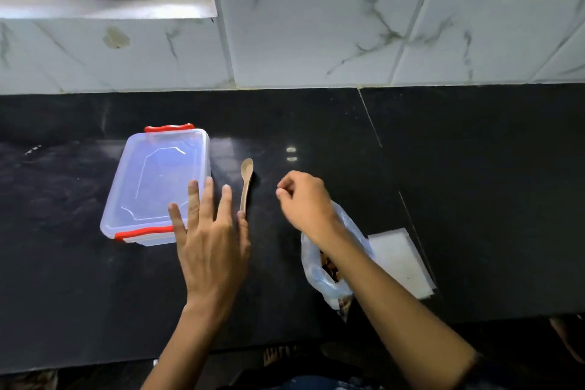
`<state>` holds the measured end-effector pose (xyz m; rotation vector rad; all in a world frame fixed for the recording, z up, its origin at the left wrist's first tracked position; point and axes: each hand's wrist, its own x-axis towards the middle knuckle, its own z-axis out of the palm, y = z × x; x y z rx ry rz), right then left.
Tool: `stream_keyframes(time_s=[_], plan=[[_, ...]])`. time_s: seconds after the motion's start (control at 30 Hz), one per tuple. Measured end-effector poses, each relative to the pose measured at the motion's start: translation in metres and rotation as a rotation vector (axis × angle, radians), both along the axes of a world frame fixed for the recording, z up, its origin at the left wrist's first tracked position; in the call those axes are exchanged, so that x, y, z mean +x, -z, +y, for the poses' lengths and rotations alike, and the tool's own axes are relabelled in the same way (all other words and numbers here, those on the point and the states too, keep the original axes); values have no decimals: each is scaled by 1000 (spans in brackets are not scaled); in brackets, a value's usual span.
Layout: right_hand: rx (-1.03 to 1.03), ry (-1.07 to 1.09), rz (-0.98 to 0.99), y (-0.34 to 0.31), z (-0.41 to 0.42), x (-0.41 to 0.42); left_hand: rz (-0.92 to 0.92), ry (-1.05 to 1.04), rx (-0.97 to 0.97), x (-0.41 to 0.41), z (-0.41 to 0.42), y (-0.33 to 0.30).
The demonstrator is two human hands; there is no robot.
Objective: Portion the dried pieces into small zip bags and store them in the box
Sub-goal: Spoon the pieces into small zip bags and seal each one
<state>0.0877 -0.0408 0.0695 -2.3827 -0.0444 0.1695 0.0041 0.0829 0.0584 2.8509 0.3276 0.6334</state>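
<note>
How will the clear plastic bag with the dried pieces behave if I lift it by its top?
The plastic bag is thin and crumpled, so it will probably sag and fold. The brown pieces fill only part of it, so it is likely light. Its mouth looks open, so pieces may spill if it is tilted.

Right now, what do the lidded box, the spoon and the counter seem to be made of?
The box looks like translucent, glossy plastic: the dark counter shows through its lid, and its clips are red. The spoon looks like wood or bamboo, matte tan; it could be coloured plastic. The counter looks like polished black stone, reflecting lights and showing a seam.
</note>
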Motion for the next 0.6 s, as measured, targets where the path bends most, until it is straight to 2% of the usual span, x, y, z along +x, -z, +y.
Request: stream_keyframes(time_s=[0.17, 0.37, 0.5, 0.6], plan=[[-125, 22, 127, 13, 56, 21, -26, -47, 41, 6, 20, -2], [-181, 3, 220, 35, 76, 26, -2, -75, 36, 5, 30, -3], [-132, 10, 234, 20, 59, 26, 10, -67, 11, 6, 28, -4], [6, 13, 185, -10, 9, 18, -1, -51, -20, 7, 23, -8]])
